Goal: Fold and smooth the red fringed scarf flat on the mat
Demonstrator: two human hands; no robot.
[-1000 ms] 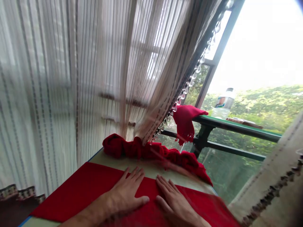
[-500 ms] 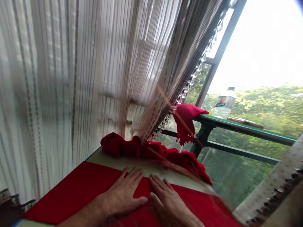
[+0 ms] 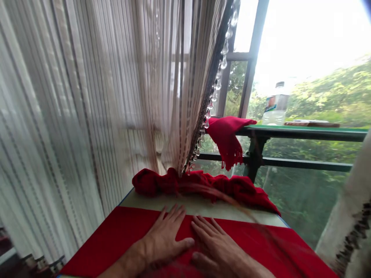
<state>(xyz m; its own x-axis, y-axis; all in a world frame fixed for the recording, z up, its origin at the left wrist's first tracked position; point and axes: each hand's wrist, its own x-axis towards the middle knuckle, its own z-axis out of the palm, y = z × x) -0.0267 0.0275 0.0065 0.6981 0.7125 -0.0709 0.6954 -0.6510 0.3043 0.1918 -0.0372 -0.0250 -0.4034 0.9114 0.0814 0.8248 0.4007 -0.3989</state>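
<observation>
A flat red cloth [image 3: 116,235] lies spread over a pale table [image 3: 185,202]. Flat on the cloth rests my left hand [image 3: 166,235], fingers stretched, its fingertips reaching past the cloth's far edge onto the bare tabletop. Beside it, my right hand [image 3: 213,243] also presses palm-down with fingers extended near that same edge. The two hands are close together, thumbs toward each other, and neither grips anything. Beyond them, a bunched heap of red fabric [image 3: 150,183] runs along the table's far end.
A sheer striped curtain [image 3: 116,96] with a beaded edge hangs at the left and touches the bunched fabric. On the green-topped railing [image 3: 304,133] are a fringed red cloth [image 3: 227,139], a plastic bottle [image 3: 275,106] and a flat brown object [image 3: 311,123]. Blurred strands cross the view.
The view has turned and levelled, so the railing and table look straighter. Both hands stay flat on the red cloth in about the same place.
</observation>
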